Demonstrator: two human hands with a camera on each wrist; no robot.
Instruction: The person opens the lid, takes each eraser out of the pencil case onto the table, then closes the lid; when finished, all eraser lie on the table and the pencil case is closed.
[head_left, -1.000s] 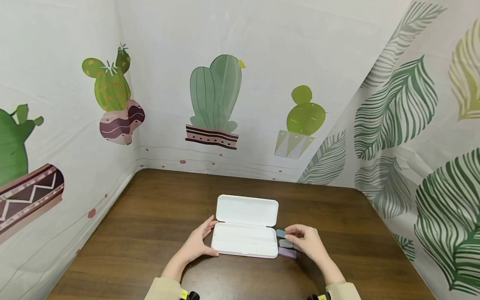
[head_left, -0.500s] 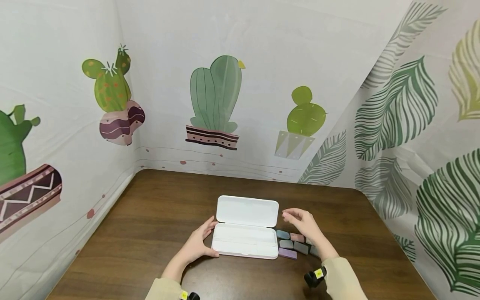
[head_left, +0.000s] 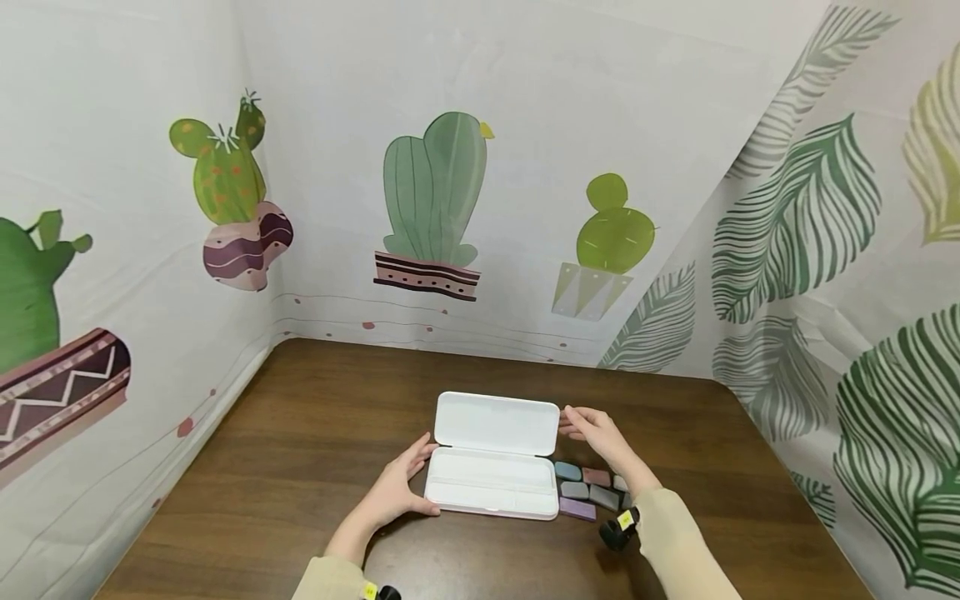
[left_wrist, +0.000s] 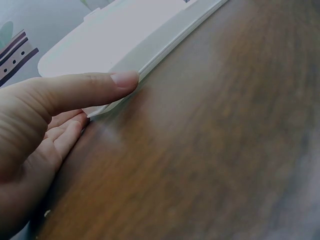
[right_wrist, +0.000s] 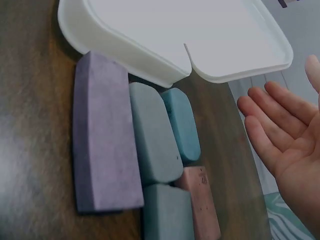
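Observation:
A white pencil case (head_left: pixel 491 492) lies on the table with its hinged lid (head_left: pixel 497 423) raised behind it. My left hand (head_left: pixel 393 483) holds the case's left end, thumb on the front edge and fingers at the side. Beside the lid's right edge is my right hand (head_left: pixel 600 435), its fingers extended and nothing in it. Whether those fingertips touch the lid I cannot tell; the right wrist view shows a gap. Small blocks lie right of the case: purple (right_wrist: pixel 107 135), grey (right_wrist: pixel 155 132), blue (right_wrist: pixel 182 125), pink (right_wrist: pixel 201 200) and a dark grey block (right_wrist: pixel 167 212).
The brown wooden table (head_left: pixel 337 400) extends around the case. A white cloth backdrop (head_left: pixel 525 83) with cactus and leaf prints closes off the back and sides. One more pale block (head_left: pixel 619 482) is partly covered by my right forearm.
My right hand has moved from above the blocks up and away to the lid's right edge, uncovering the blocks. My left hand and the case have stayed put.

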